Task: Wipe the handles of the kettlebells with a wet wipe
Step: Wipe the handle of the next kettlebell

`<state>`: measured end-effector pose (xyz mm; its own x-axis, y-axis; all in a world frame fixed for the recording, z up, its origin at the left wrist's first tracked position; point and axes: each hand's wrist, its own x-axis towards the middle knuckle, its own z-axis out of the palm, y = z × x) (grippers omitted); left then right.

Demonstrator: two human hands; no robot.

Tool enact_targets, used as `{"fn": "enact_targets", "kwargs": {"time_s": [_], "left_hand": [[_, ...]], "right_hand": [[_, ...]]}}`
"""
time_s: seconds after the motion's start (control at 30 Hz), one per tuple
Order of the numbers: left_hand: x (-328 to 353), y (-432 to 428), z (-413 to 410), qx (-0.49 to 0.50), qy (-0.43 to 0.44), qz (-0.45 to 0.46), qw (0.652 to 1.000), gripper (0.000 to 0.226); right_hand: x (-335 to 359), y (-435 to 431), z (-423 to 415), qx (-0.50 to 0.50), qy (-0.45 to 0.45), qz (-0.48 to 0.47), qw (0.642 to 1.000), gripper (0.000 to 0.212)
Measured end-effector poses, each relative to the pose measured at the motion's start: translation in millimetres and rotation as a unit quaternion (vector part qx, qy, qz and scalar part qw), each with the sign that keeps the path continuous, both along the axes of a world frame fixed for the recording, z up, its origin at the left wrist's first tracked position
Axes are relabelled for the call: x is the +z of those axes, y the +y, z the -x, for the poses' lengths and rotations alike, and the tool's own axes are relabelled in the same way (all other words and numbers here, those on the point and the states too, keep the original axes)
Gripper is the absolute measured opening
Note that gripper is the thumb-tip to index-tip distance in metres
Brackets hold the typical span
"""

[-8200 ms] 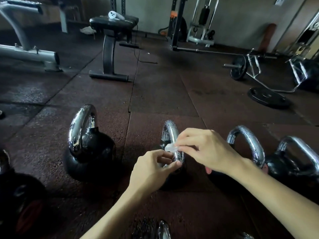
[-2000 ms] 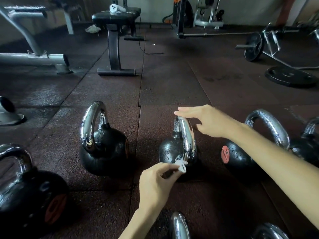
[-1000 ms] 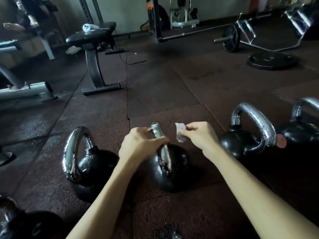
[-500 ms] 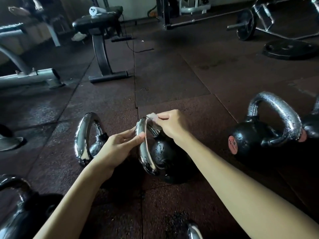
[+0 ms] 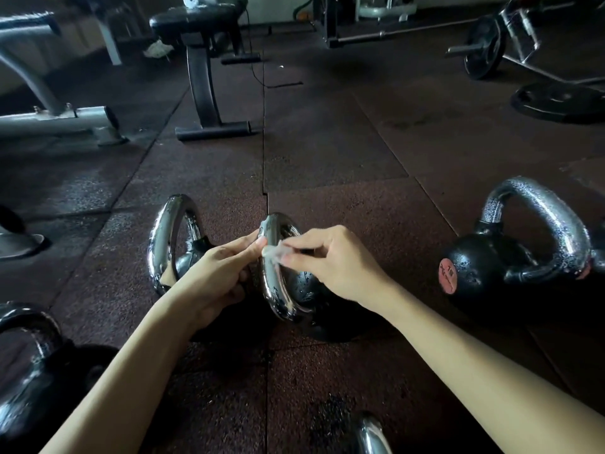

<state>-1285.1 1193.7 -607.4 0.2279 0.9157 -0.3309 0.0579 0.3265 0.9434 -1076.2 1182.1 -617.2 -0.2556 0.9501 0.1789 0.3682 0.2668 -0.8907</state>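
Right hand [image 5: 334, 263] pinches wipe [image 5: 272, 253] on kettlebell handle [image 5: 273, 291]; left hand [image 5: 219, 276] touches handle's left side, grip unclear. Wipe blurred, mostly hidden.

Low centre of the frame: middle kettlebell [image 5: 304, 290] on the floor mats [image 5: 327, 142], handle nearer the camera than the body. On the upper part of that handle, wet wipe [image 5: 273, 252], pinched from the right by the right hand [image 5: 334, 260]. Just left of the handle, left hand [image 5: 216, 276], fingertips at the wipe. Left of centre, partly behind the left hand, left kettlebell [image 5: 170, 244]. Well apart at the right edge, right kettlebell [image 5: 484, 263]. Lower left corner, near kettlebell [image 5: 29, 371]. Bottom edge, right of centre, a lone handle [image 5: 370, 434]. Upper centre-left, behind the kettlebells, bench [image 5: 203, 60]. Upper left, machine frame [image 5: 49, 116]. Upper right, weight plate [image 5: 563, 103] flat on the mats, barbell plate [image 5: 484, 50] behind it.
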Motion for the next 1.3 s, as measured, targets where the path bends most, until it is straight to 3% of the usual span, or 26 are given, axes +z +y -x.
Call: {"fn": "enact_targets", "kwargs": {"time_s": [0.07,0.23,0.4,0.63,0.83,0.9,0.97,1.07,1.17,1.3], "left_hand": [[-0.8,-1.2,-0.2,0.002,-0.009,0.002,1.000,0.026],[3.6,-7.1,-3.4,-0.006,0.012,-0.010,1.000,0.028],[3.5,-9.3,-8.5,0.013,0.012,-0.006,1.000,0.023],[9.1,-11.5,-9.8,0.018,0.033,-0.024,0.999,0.022],[7.0,-5.6,-14.4,0.042,0.015,-0.012,0.999,0.021],[7.6,-4.4,-14.8,0.039,0.031,-0.011,0.999,0.021],[7.4,-3.5,-17.0,0.035,0.023,-0.010,0.999,0.022],[9.2,-5.8,-32.3,0.041,0.008,-0.026,0.999,0.018],[13.2,-0.9,-62.6,0.073,0.153,-0.090,0.981,0.017],[23.3,8.8,-105.2,0.034,0.326,-0.160,0.931,0.031]], "right_hand": [[-0.4,-1.5,-4.9,0.036,-0.002,0.030,0.999,0.021],[1.4,6.2,-3.0,-0.012,-0.008,-0.036,0.999,0.017],[-15.5,-21.1,-15.1,0.071,-0.030,-0.075,0.994,0.013],[-9.4,-19.1,-22.6,0.104,-0.084,-0.130,0.982,0.014],[-33.5,-29.7,-41.0,0.127,-0.232,-0.171,0.949,0.021],[-31.9,-31.1,-43.6,0.135,-0.244,-0.168,0.946,0.022],[-18.6,-29.7,-48.5,0.111,-0.212,-0.158,0.958,0.021],[3.7,-25.5,-63.5,-0.022,-0.092,-0.086,0.992,0.018],[13.5,-21.1,-78.0,-0.128,0.102,0.039,0.986,0.015],[20.4,-23.8,-100.9,-0.190,0.132,0.137,0.963,0.019]]}}
